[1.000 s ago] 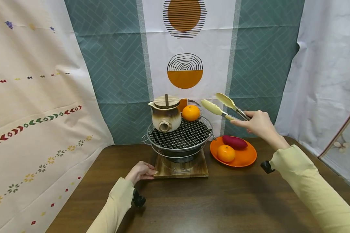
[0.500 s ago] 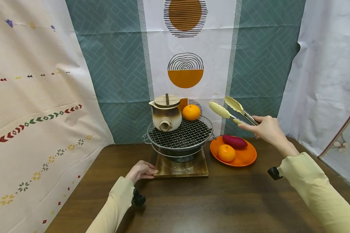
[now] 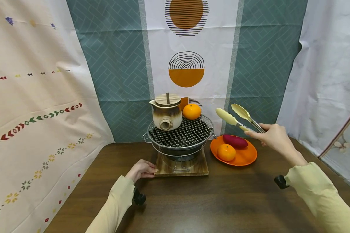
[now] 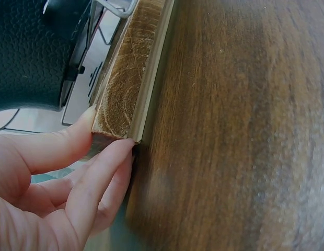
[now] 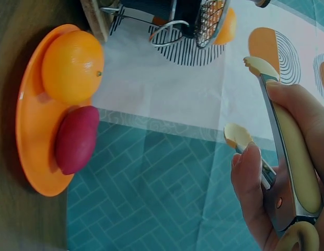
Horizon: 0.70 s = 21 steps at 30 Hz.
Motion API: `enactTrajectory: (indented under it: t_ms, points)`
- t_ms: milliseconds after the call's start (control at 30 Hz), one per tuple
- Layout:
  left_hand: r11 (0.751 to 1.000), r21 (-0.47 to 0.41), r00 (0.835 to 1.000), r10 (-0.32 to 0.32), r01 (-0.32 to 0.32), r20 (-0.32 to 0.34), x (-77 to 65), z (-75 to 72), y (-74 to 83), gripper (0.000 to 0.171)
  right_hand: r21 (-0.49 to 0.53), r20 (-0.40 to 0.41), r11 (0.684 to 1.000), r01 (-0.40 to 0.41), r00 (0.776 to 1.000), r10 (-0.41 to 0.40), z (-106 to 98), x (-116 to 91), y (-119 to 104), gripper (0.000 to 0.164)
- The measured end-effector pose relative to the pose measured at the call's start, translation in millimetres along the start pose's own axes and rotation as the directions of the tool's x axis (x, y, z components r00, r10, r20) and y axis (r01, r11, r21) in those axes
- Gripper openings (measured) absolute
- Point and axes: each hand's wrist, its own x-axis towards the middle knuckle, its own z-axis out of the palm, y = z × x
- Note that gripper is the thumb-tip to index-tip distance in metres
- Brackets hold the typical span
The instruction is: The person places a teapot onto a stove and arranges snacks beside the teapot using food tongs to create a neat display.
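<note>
My left hand (image 3: 142, 169) pinches the near left corner of a wooden board (image 4: 131, 68), thumb on top and fingers at its edge. On that board stands a round grill (image 3: 179, 137) with a wire mesh top. A clay teapot (image 3: 167, 116) with a wooden lid and one orange (image 3: 192, 111) rest on the mesh. My right hand (image 3: 275, 137) holds a pair of tongs (image 3: 242, 118), their cream tips spread apart with nothing between them. Below and left of that hand, an orange plate (image 3: 245, 159) bears another orange (image 5: 72, 67) and a purple sweet potato (image 5: 77, 140).
A dark wooden table (image 3: 215, 204) extends under everything. Patterned cloths hang close behind, with a teal and white curtain (image 3: 119, 81) at the back, a cream cloth (image 3: 38, 90) at left and a marbled white one (image 3: 326, 84) at right.
My right hand has moved right and down with the tongs, away from the grill, the tips still apart. The left hand stays at the board's corner.
</note>
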Motion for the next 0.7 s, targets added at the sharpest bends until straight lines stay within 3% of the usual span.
enactTrajectory:
  t_ms: [233, 467, 700]
  points:
    - [1.0, 0.003, 1.0, -0.002, 0.002, -0.009, -1.1, 0.2, 0.2, 0.032, -0.032, 0.021, 0.999, -0.02, 1.0, 0.02, 2, -9, 9, 0.069]
    - [1.0, 0.018, 1.0, 0.005, -0.005, -0.012, -2.6, -0.2, 2.2, 0.033, -0.05, 0.002, 0.999, 0.011, 1.0, -0.011, 5, -17, 16, 0.052]
    - [1.0, 0.006, 1.0, -0.009, 0.009, -0.014, -1.5, 0.6, 1.9, 0.034, -0.045, 0.025, 0.999, -0.008, 1.0, 0.009, 6, -26, 23, 0.054]
